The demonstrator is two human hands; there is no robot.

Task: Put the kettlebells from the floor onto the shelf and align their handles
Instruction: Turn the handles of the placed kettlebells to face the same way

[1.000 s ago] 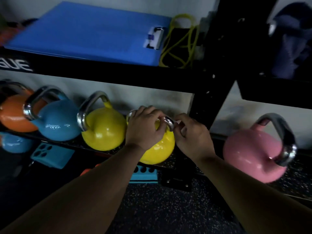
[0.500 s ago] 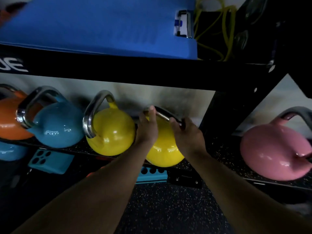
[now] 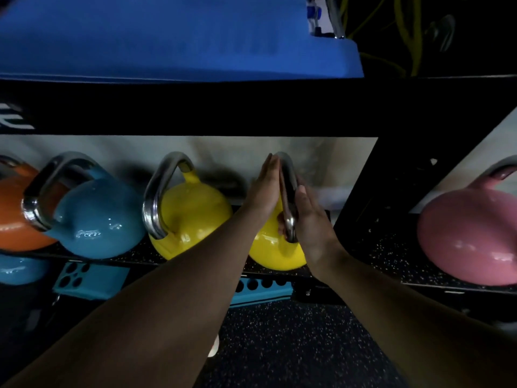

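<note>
Since the earlier frame, both hands had opened from a curled grip: the left hand (image 3: 264, 189) and right hand (image 3: 309, 217) were flat, palms pressed against the two sides of the steel handle (image 3: 288, 197), which had turned edge-on. Its yellow kettlebell (image 3: 275, 254) stood on the shelf (image 3: 372, 247), beside another yellow kettlebell (image 3: 193, 217), a blue kettlebell (image 3: 98, 219) and an orange kettlebell (image 3: 11, 214). The pink kettlebell (image 3: 467, 236) probably still needed aligning; I saw none on the floor.
</note>
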